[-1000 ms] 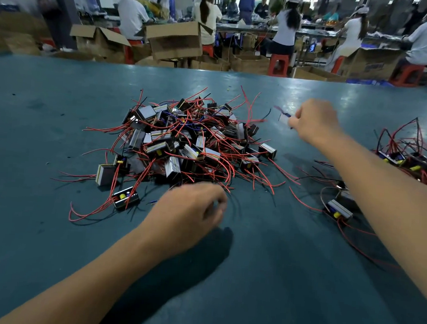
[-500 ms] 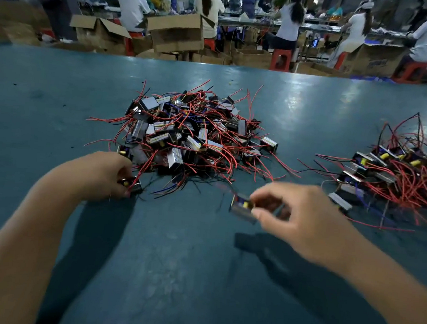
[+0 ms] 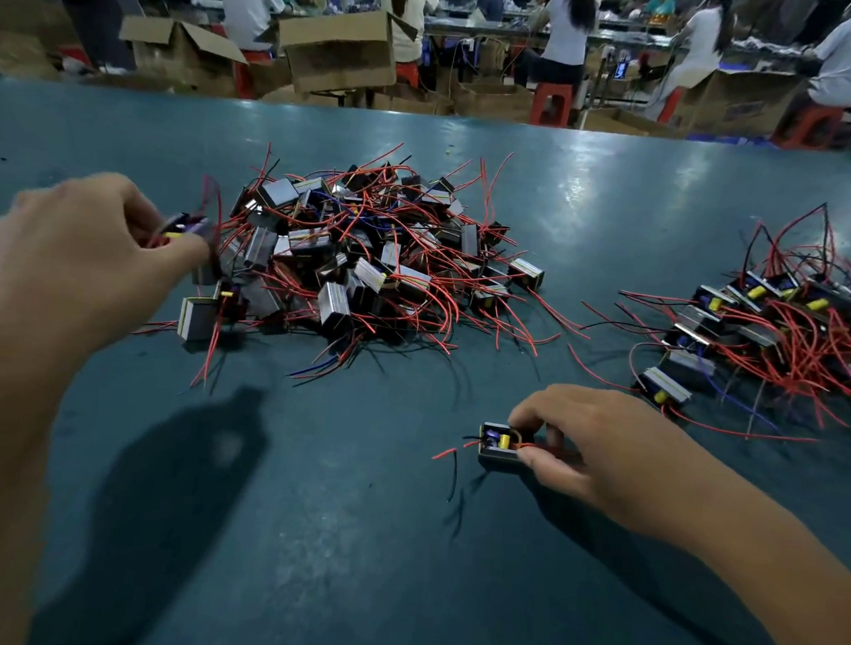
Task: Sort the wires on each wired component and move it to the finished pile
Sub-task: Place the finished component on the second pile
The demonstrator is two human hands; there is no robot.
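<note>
Fingers [image 3: 537,463] of right hand [image 3: 601,453] pinching small grey block component with yellow part and red-black wires [image 3: 498,442], low over teal tabletop [image 3: 345,545] at 5 o'clock from tangled central heap of grey wired components [image 3: 367,261]. Left hand [image 3: 77,254] fingers curled round second blurred wired component [image 3: 186,226] at heap's 9 o'clock edge. Sorted pile of same components with red wires [image 3: 779,329] at 3 o'clock.
</note>
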